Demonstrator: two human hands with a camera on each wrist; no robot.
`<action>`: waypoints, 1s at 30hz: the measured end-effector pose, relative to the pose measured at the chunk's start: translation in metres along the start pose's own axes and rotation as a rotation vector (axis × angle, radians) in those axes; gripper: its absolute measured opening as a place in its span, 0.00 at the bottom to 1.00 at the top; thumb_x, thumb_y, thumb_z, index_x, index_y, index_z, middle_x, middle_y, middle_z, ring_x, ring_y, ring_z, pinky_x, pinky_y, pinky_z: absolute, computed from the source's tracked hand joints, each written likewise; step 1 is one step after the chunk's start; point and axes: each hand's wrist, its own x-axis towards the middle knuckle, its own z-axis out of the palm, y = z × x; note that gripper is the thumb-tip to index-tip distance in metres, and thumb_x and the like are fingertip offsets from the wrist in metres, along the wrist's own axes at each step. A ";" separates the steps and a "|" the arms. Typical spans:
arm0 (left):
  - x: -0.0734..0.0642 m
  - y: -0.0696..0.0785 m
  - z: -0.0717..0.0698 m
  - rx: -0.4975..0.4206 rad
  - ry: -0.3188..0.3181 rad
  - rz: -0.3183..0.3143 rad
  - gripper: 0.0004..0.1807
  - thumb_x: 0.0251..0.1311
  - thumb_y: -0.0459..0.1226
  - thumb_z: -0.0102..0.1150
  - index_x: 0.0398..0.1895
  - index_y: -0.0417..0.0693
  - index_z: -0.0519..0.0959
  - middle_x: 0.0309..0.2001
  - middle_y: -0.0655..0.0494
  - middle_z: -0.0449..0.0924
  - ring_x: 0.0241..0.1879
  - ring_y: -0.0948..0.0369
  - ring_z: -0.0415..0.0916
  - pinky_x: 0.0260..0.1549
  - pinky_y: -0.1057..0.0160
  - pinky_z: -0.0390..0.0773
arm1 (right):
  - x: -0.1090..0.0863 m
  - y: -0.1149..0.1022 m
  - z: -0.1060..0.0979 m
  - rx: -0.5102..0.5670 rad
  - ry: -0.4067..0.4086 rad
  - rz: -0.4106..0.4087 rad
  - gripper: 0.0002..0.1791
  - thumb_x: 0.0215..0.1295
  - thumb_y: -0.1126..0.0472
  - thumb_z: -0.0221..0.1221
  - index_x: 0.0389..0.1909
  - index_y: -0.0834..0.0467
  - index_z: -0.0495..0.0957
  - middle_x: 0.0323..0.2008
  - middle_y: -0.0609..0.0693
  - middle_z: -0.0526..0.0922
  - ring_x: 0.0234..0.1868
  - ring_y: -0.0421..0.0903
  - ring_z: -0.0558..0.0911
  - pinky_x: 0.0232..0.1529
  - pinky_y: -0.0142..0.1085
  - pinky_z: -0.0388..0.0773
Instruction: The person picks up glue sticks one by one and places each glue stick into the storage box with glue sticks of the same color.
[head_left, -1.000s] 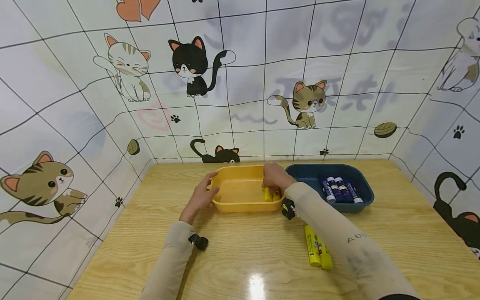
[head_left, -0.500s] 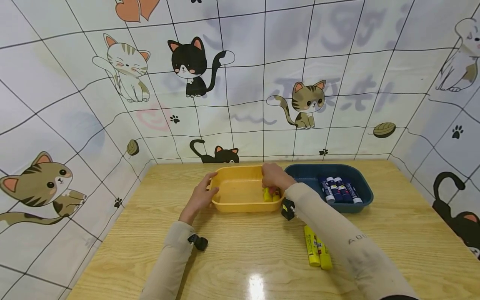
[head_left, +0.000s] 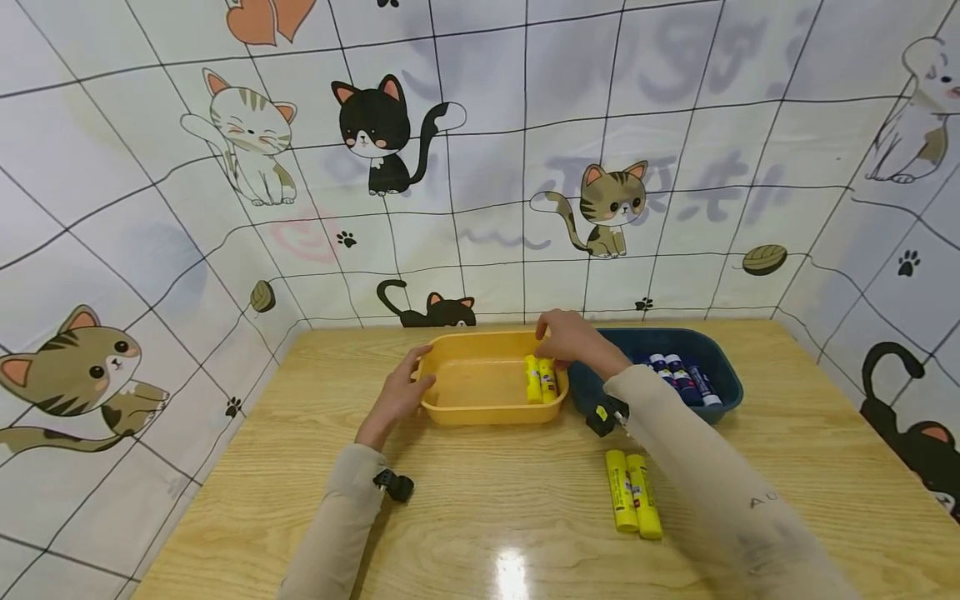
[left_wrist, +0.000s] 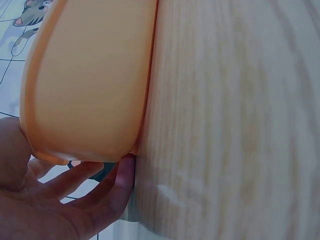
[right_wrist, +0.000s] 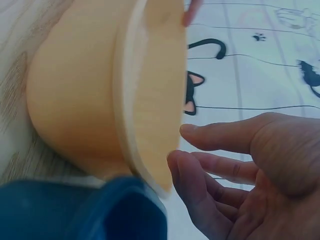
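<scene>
My left hand point(head_left: 400, 392) holds the left end of a yellow plastic tray point(head_left: 491, 415), thumb over the rim and fingertips against the outer end wall point(left_wrist: 90, 100). At the tray's right end, two yellow glue sticks point(head_left: 533, 380) lie side by side inside. Just above them is my right hand point(head_left: 577, 340), its thumb and index finger apart with nothing between them. In the right wrist view that hand's fingertips point(right_wrist: 181, 162) are beside the tray's rim point(right_wrist: 127, 100).
A dark blue tray point(head_left: 723, 354) stands right of the yellow one, with several dark blue glue sticks point(head_left: 682, 379) in it, partly behind my right forearm. Two more yellow glue sticks point(head_left: 633, 495) lie on the wooden table point(head_left: 465, 508) in front. A cat-patterned sheet point(head_left: 480, 167) rises behind.
My right hand has let go of the yellow glue stick in the yellow tray and lifted up to the right, baring both sticks there. My left hand stays on the tray.
</scene>
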 end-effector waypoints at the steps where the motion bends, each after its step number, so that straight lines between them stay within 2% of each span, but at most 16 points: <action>1: 0.000 0.000 0.000 0.004 0.000 0.000 0.31 0.76 0.35 0.52 0.80 0.52 0.61 0.77 0.37 0.62 0.72 0.36 0.67 0.64 0.38 0.75 | -0.005 0.001 -0.002 -0.001 0.007 -0.007 0.23 0.67 0.59 0.67 0.58 0.66 0.77 0.40 0.61 0.84 0.23 0.48 0.85 0.27 0.35 0.85; 6: 0.000 -0.001 0.000 0.009 -0.009 0.002 0.31 0.76 0.36 0.52 0.80 0.52 0.61 0.76 0.35 0.63 0.69 0.35 0.71 0.62 0.40 0.77 | -0.032 0.009 -0.011 0.027 0.025 -0.056 0.22 0.69 0.56 0.66 0.57 0.64 0.78 0.28 0.58 0.86 0.19 0.44 0.82 0.25 0.34 0.83; 10: 0.000 -0.002 -0.001 0.012 -0.003 0.006 0.32 0.76 0.36 0.52 0.80 0.53 0.60 0.77 0.36 0.63 0.69 0.36 0.71 0.63 0.40 0.77 | -0.058 0.014 -0.014 0.088 0.042 -0.124 0.19 0.70 0.56 0.65 0.55 0.63 0.79 0.30 0.57 0.86 0.20 0.44 0.82 0.25 0.38 0.83; 14: 0.001 -0.001 0.000 0.007 -0.002 0.006 0.32 0.76 0.36 0.53 0.80 0.54 0.61 0.77 0.38 0.63 0.70 0.37 0.70 0.64 0.40 0.76 | -0.087 0.025 -0.014 0.101 0.057 -0.169 0.16 0.71 0.57 0.64 0.54 0.62 0.79 0.29 0.55 0.86 0.20 0.47 0.82 0.23 0.39 0.81; 17: 0.001 0.000 0.000 0.008 -0.009 0.010 0.32 0.76 0.36 0.53 0.80 0.53 0.60 0.78 0.38 0.62 0.71 0.37 0.68 0.65 0.39 0.75 | -0.109 0.034 -0.014 0.096 0.054 -0.179 0.16 0.72 0.57 0.64 0.53 0.61 0.79 0.28 0.52 0.86 0.22 0.48 0.82 0.23 0.39 0.79; 22: 0.000 0.001 0.000 0.003 -0.015 -0.002 0.32 0.76 0.36 0.53 0.80 0.54 0.60 0.77 0.36 0.62 0.70 0.35 0.70 0.63 0.39 0.76 | -0.138 0.048 -0.013 0.101 0.026 -0.181 0.15 0.71 0.55 0.65 0.51 0.61 0.80 0.27 0.47 0.85 0.22 0.44 0.82 0.24 0.36 0.79; 30: -0.001 0.001 -0.001 -0.004 -0.015 -0.005 0.31 0.76 0.37 0.52 0.80 0.55 0.60 0.76 0.35 0.63 0.68 0.35 0.72 0.59 0.42 0.80 | -0.165 0.073 -0.007 0.124 -0.022 -0.194 0.13 0.71 0.56 0.64 0.49 0.59 0.80 0.24 0.47 0.81 0.20 0.40 0.77 0.22 0.34 0.76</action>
